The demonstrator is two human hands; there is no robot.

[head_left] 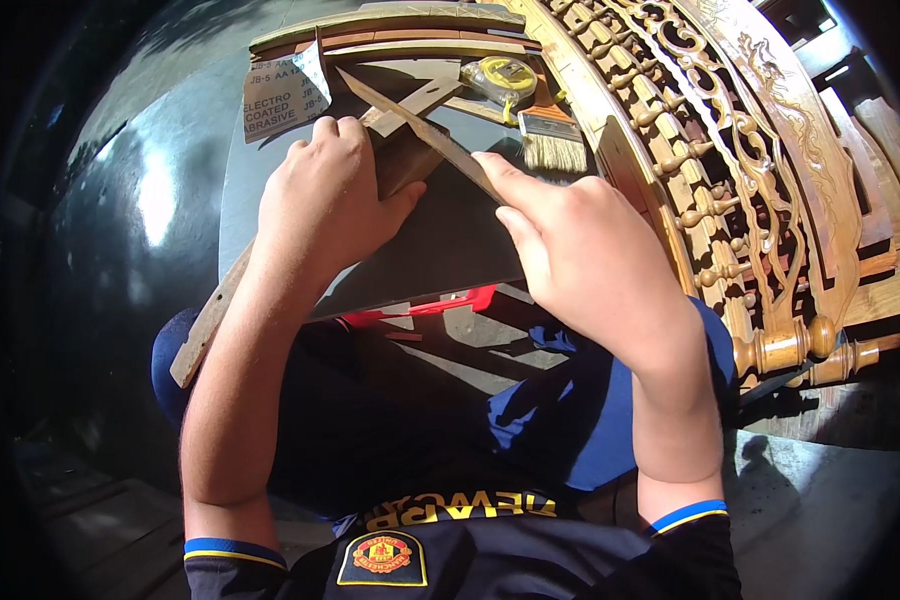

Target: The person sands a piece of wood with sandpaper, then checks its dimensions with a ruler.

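My left hand (320, 195) is closed around a long wooden strip (213, 318). The strip slants from beside my left forearm up to a far end with small holes. In my right hand (580, 240) is a narrow, brown, tapered file (410, 122). Its blade crosses over the strip just beyond my left fingers, pointing up and to the left. A darker wooden block (407, 165) shows under the strip, beside my left thumb. The file's near end is hidden in my right fist.
A sandpaper sheet (282, 98), a yellow tape measure (503, 76) and a paintbrush (553, 142) lie at the far side of the grey work surface (420, 255). Curved wooden strips (390, 25) lie behind them. Carved, turned furniture parts (705, 210) stand close on the right.
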